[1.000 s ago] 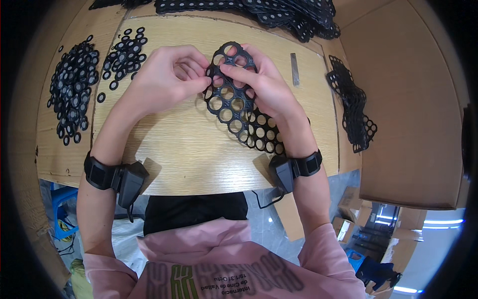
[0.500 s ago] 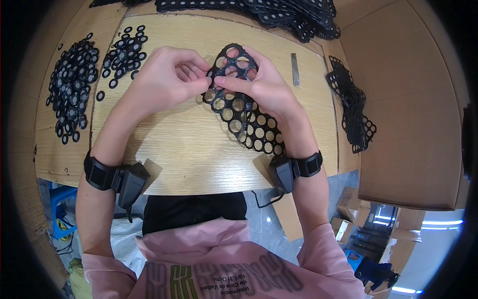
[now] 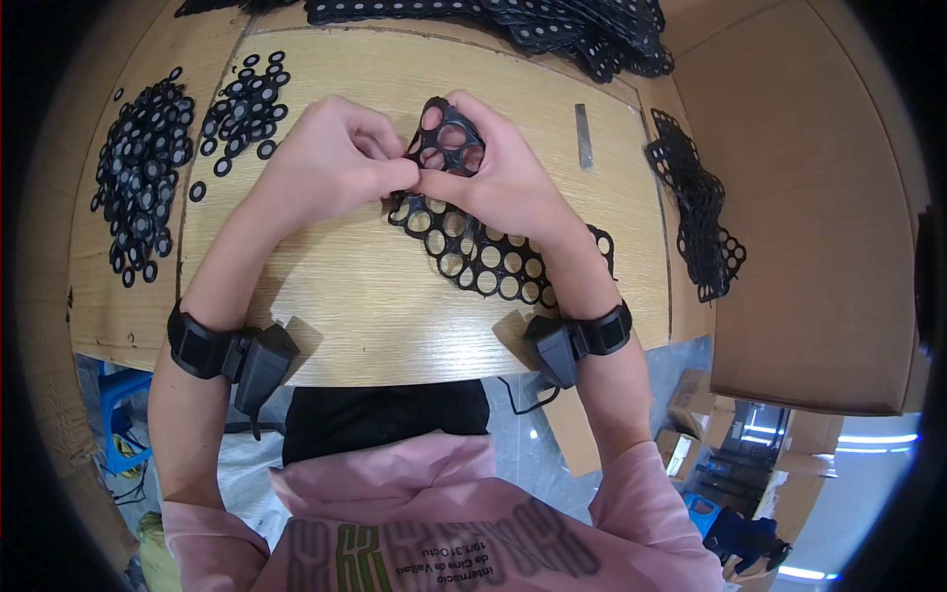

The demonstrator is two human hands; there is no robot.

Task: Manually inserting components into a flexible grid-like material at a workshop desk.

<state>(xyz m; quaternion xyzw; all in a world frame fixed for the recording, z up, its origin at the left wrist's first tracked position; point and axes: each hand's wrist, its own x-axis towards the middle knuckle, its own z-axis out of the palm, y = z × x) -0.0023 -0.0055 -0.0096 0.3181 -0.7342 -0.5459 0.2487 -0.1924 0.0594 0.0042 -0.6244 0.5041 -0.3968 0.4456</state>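
A black strip of round holes (image 3: 476, 252) hangs from my right hand (image 3: 508, 183), whose thumb lies over its front while the fingers reach behind it. The upper end of the strip is bent up between thumb and fingers; its lower part slants across the table and passes under my right forearm. My left hand (image 3: 330, 163) is closed in a pinch at the strip's left edge, its fingertips touching that edge next to my right thumb. Whatever sits between the left fingertips is hidden.
Two piles of small black rings with pale centres, a large pile (image 3: 148, 163) and a smaller pile (image 3: 247, 104), lie at the left. Black perforated sheets (image 3: 552, 25) are stacked at the back. More perforated strips (image 3: 695, 217) and a metal ruler-like strip (image 3: 584, 138) lie right, beside a cardboard wall (image 3: 809, 217).
My right hand has shifted slightly left and down, tilting the strip's upper end. The strip's lower part has swung, and its end now shows right of my forearm. My left hand still pinches the edge.
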